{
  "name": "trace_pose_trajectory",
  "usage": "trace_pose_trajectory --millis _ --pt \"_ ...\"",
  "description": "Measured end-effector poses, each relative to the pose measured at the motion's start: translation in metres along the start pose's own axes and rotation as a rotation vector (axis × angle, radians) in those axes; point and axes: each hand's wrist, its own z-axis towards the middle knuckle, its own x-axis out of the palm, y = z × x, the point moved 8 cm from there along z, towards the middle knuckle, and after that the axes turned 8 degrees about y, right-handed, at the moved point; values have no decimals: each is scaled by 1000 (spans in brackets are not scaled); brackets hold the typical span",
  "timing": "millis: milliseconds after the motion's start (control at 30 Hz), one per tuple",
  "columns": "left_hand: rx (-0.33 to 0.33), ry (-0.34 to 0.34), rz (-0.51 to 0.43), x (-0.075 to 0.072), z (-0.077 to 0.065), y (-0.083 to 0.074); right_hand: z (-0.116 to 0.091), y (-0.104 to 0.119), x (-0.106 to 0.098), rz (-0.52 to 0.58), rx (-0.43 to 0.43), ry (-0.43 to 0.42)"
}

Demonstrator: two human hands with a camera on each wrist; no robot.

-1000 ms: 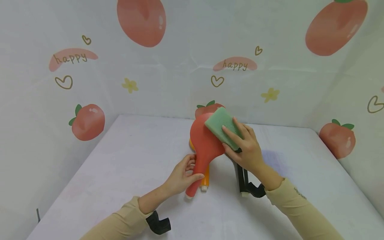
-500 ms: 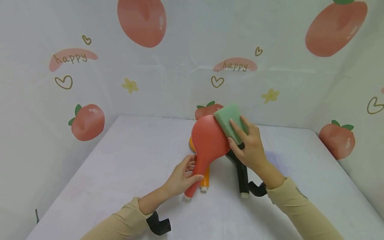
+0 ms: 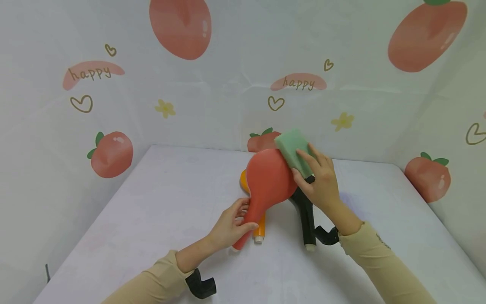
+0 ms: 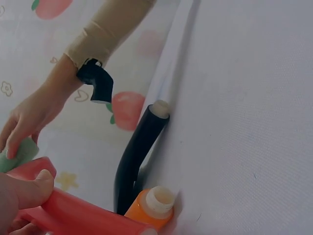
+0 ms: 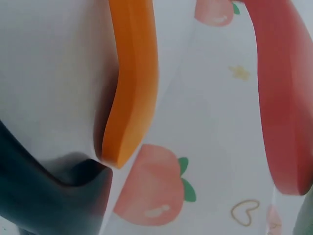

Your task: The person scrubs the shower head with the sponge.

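Observation:
A red hand shower head [image 3: 270, 179] is held up off the table, its round head tilted towards the upper right. My left hand [image 3: 229, 226] grips its handle, with the thumb [image 4: 41, 188] across the front in the left wrist view. My right hand [image 3: 322, 185] pinches a green sponge [image 3: 293, 147] against the upper right edge of the red head. Behind lie an orange shower head [image 3: 260, 230], mostly covered by the red one, and a black shower head [image 3: 306, 221]. The right wrist view shows the red, orange and black ones from close by, with the sponge at its edge.
The white table [image 3: 171, 194] stretches out on both sides, bounded by a printed backdrop [image 3: 212, 105] with fruit and "happy" patterns. Black curved wrist mounts [image 3: 201, 285] stick out from both sleeves. A thin dark object [image 3: 47, 273] shows at the far left.
The sponge and my right hand have slid up and right, from the face of the red shower head to its edge. The red head has shifted slightly right; my left hand keeps its grip.

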Motion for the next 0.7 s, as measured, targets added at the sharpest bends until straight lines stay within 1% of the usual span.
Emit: trace_pose_trajectory --millis 100,200,333,467,567,633,700 --pt "9 1 10 1 0 -1 1 -6 -1 -2 34 -9" --pt "20 -1 21 2 0 -2 2 -4 2 -6 22 -3" --pt "24 -5 30 4 1 -3 4 12 8 -14 -57 19" --pt "40 -8 45 5 2 -5 3 32 16 -50 -194 61" --pt "54 -11 51 5 2 -6 1 42 20 -84 -266 86" --pt "54 -14 52 4 1 -6 2 42 19 -87 -270 82" --pt "39 -13 45 4 1 -6 3 38 16 -74 -241 68"
